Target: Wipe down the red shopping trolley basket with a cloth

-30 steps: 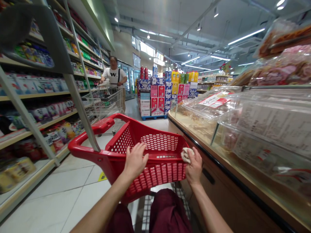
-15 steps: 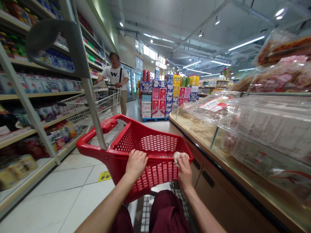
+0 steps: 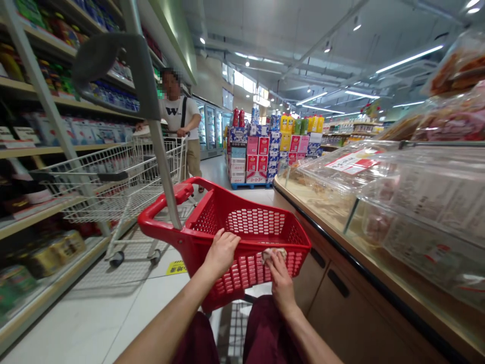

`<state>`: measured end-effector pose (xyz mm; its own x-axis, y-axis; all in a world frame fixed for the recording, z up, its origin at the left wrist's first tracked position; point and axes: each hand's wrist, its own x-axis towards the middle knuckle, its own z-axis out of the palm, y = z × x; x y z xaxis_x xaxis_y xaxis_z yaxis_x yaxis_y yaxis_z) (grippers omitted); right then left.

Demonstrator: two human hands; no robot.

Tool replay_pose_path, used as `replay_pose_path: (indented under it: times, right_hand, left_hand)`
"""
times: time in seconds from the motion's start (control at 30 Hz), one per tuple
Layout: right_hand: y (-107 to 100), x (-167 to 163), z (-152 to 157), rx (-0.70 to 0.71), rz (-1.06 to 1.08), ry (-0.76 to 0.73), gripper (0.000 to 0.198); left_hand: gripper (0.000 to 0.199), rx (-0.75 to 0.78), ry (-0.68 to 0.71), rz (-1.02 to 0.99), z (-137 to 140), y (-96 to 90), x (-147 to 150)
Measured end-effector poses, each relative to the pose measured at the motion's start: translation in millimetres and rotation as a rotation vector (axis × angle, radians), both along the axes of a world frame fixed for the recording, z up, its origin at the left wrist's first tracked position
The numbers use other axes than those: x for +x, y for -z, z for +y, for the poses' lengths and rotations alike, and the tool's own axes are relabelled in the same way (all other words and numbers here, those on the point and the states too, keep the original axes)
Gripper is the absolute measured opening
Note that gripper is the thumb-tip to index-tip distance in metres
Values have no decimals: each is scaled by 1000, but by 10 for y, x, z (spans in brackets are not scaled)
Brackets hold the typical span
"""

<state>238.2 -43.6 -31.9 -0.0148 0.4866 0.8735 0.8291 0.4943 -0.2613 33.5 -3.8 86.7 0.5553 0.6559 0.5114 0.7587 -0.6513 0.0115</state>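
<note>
In front of me stands a red plastic shopping cart basket with slotted sides and a thick red handle. My left hand is closed over its near rim, fingers curled to the inside. Against the outer face of the same side, toward the right end, my right hand presses a crumpled whitish cloth. Part of the cloth lies hidden under the fingers. A grey metal pole with a dark plastic holder rises from the handle end of the cart.
A person pushes a white wire cart along the left aisle by the stocked shelves. At right runs a glass-edged counter with packaged food. Stacked drink boxes stand on a blue pallet ahead.
My right hand and the cloth have moved from the rim's right corner leftward and down onto the side panel. The person with the wire cart has come nearer. My left hand stays on the rim.
</note>
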Motion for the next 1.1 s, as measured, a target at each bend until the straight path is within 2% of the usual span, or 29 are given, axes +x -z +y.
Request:
replay_pose_path:
  times: [0.1, 0.23, 0.33, 0.5, 0.67, 0.77, 0.87, 0.93, 1.0, 1.1]
  right_hand:
    - [-6, -34, -41, -12, -6, -35, 48]
    - [-293, -157, 18, 24, 20, -62, 45]
    - [-383, -254, 133, 41, -39, -25, 46]
    - [-250, -244, 239, 96, -86, -27, 47]
    - [54, -319, 34, 36, -178, -138, 45]
    - [-39, -461, -38, 20, -167, -183, 45]
    - [-324, -592, 29, 42, -45, -177, 46]
    - [-395, -654, 84, 54, -25, -197, 46]
    - [-303, -706, 80, 26, -69, -235, 44]
    - [-117, -811, -13, -28, -153, -336, 43]
  left_hand:
    - [36, -8, -15, -7, -17, -8, 3]
    - [36, -52, -26, -6, -30, -34, 10]
    - [37, -79, 3, 8, -39, -58, -1]
    - [36, -112, -9, -3, -28, -62, -1]
    - [41, -125, 30, 18, -28, -82, -13]
    - [47, -61, 41, 23, -80, -139, -132]
    - [46, 103, -149, -45, -142, -183, -328]
    - [43, 156, -273, -56, -165, -181, -444]
    - [41, 139, -296, -36, -169, -163, -519]
    - [44, 81, -237, -32, -158, -155, -587]
